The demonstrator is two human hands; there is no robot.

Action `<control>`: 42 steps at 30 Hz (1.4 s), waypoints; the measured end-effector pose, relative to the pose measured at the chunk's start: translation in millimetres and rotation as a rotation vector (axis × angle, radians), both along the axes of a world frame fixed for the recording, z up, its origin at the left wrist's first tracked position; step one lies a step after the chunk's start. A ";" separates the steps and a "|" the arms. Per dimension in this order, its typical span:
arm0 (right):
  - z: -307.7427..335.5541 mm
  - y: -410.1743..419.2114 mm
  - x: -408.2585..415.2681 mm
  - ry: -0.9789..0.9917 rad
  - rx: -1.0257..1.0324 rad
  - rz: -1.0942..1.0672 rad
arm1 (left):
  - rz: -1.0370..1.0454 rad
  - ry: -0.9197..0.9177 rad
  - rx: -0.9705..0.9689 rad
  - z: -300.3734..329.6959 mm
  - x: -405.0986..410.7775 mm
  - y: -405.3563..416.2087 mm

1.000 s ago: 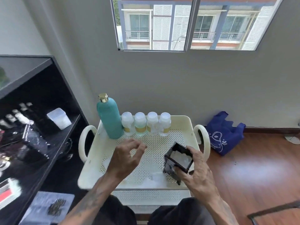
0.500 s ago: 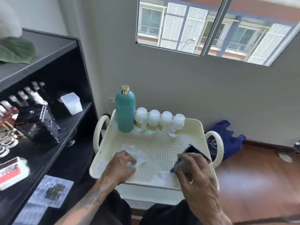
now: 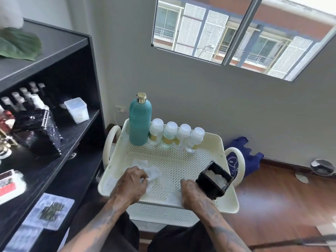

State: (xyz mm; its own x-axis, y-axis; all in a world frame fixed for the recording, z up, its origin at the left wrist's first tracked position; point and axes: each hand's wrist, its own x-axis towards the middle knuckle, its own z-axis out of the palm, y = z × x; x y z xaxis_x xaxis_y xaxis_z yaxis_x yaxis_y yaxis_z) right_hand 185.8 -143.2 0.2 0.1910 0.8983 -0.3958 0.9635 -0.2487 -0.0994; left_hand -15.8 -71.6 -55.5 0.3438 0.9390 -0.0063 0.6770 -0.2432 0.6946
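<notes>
A cream perforated cart tray [image 3: 174,160] stands in front of me. My left hand [image 3: 130,184] pinches a white cotton wad [image 3: 151,172] lying on the tray's left part. My right hand [image 3: 193,194] grips a small black box [image 3: 213,180] tilted on the tray's front right; white cotton fills its open top. More white cotton pads lie near the tray's front edge [image 3: 172,198]. At the back of the tray stand a tall teal bottle [image 3: 140,120] with a gold cap and a row of several small white-capped bottles [image 3: 176,135].
A black shelf unit [image 3: 54,124] on the left holds a dark glossy case [image 3: 36,135], a clear lidded tub [image 3: 77,110] and rows of small bottles. A blue bag [image 3: 243,157] lies by the wall on the wooden floor at right. The cart has a lower perforated tray [image 3: 160,213].
My left hand came down onto the tray and took hold of a cotton wad. My right hand lowered the black box to the tray's front right. The view swung left.
</notes>
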 end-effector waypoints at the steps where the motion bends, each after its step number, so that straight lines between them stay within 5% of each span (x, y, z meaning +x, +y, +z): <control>1: -1.6 -0.1 0.5 0.011 -0.009 -0.002 | 0.001 0.005 0.003 0.3 -0.2 -0.1; 12: 62.8 -39.2 22.7 0.246 0.429 0.012 | 0.033 0.012 -0.033 -0.1 2.3 1.4; 19: 126.3 -40.8 56.2 0.248 1.083 -0.094 | 0.045 0.005 -0.054 -2.2 2.4 2.4; 22: 108.6 -39.2 62.1 0.156 0.950 -0.030 | 0.052 0.006 -0.049 -2.3 1.7 1.8; 31: 79.0 -13.6 75.2 -0.088 -0.004 0.094 | 0.057 0.017 -0.056 0.7 2.5 1.0; 34: 88.8 -3.3 65.8 -0.214 -0.172 0.127 | 0.063 0.013 -0.063 2.5 1.5 1.0; 36: 98.7 -5.8 64.2 -0.209 -0.121 0.096 | 0.046 0.006 -0.057 3.9 1.3 0.7; 40: 117.9 -35.3 39.9 -0.090 0.547 0.098 | 0.030 0.006 -0.049 4.0 2.3 0.2; 42: 114.1 -35.2 18.7 0.054 0.627 0.157 | 0.027 0.014 -0.043 3.9 3.2 0.2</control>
State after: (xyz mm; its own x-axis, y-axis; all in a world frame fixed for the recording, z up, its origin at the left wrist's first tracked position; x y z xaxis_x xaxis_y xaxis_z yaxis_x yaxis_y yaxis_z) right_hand 204.4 -178.4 114.3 0.0326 0.9776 0.2077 0.9733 0.0162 -0.2291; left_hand -12.7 -71.4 -51.6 0.3179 0.9467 -0.0515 0.6925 -0.1947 0.6946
